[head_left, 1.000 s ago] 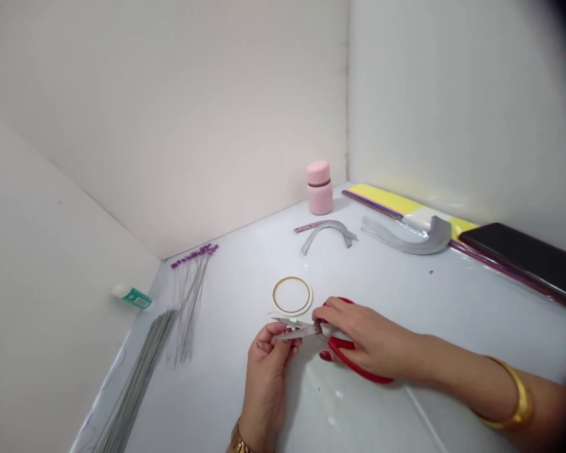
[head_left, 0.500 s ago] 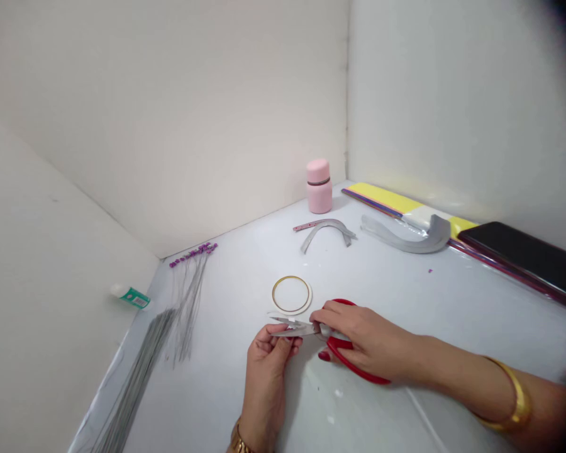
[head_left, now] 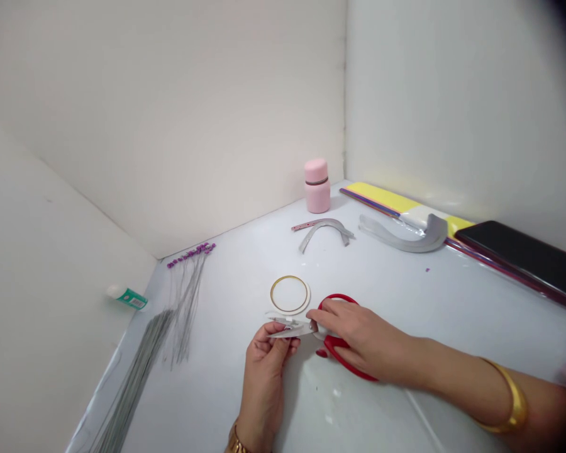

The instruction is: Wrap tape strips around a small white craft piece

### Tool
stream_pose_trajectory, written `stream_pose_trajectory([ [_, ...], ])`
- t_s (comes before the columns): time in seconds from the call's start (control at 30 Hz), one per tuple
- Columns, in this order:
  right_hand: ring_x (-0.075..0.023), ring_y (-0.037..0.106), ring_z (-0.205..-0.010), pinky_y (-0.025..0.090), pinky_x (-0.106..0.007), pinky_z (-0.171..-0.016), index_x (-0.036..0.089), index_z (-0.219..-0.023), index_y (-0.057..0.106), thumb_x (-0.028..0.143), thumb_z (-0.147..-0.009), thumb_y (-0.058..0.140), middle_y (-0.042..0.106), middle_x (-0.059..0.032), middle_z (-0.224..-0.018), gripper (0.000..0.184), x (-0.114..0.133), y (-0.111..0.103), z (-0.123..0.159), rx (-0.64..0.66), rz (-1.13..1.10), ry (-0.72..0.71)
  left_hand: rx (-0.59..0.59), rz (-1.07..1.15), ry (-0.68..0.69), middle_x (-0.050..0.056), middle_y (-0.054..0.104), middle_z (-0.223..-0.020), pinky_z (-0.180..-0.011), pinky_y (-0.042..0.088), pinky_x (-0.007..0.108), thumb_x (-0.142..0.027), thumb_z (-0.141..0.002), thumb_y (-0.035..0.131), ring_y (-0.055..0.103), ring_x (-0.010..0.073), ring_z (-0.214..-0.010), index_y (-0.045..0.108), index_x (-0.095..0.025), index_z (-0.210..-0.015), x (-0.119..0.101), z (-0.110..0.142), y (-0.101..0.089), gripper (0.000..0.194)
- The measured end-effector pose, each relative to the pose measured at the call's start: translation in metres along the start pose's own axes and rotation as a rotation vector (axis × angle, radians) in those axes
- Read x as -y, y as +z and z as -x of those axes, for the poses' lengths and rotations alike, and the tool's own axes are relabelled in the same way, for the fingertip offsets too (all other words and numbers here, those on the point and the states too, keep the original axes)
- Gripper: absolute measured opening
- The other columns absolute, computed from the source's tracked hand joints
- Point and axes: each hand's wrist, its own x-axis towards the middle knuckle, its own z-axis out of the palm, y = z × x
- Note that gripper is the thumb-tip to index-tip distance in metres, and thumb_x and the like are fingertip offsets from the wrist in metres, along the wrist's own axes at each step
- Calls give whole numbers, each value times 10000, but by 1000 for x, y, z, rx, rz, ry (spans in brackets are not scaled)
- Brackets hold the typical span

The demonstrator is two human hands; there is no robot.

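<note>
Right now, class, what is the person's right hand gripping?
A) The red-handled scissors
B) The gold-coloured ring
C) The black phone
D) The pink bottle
A: the right hand is closed around the red-handled scissors, and their steel blades point toward the left hand.

This is a craft workspace walled by white panels (head_left: pixel 170 126). Red-handled scissors (head_left: pixel 339 347) are in use, with bundled wires (head_left: pixel 136 371) at seven o'clock and coloured paper strips (head_left: pixel 382 201) at two o'clock.

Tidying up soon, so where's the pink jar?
In the head view, the pink jar stands at the back wall, left of the corner, behind the curved grey strips.
</note>
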Motion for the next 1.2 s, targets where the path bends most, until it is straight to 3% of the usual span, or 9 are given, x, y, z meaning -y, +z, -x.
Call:
stream_pose_trajectory([
  [0.4, -186, 484, -794, 418, -299, -694, 190, -1026, 484, 129, -763, 474, 514, -60, -902, 270, 1, 1, 0, 2, -8, 7, -21, -24, 4, -2, 637, -700, -641, 449, 190, -162, -718, 650, 576, 76, -612, 576, -147, -779, 1, -1, -1, 97],
  [0.7, -211, 473, -822, 405, -331, -716, 162, -1097, 470, 117, -737, 501, 503, -91, -944, 365, -2, 8, -1, -50, 163, 14, -60, -25, 6, -2, 650, -671, -616, 460, 181, -166, -696, 672, 599, 78, -595, 562, -152, -802, 4, -2, -1, 153],
  [1.2, -193, 494, -790, 405, -290, -673, 170, -1068, 471, 127, -751, 499, 514, -75, -916, 321, -2, 8, 1, -33, 106, 2, -29, -51, 21, -4, 643, -692, -632, 445, 189, -163, -714, 652, 586, 87, -631, 569, -157, -782, 3, -1, 1, 107],
])
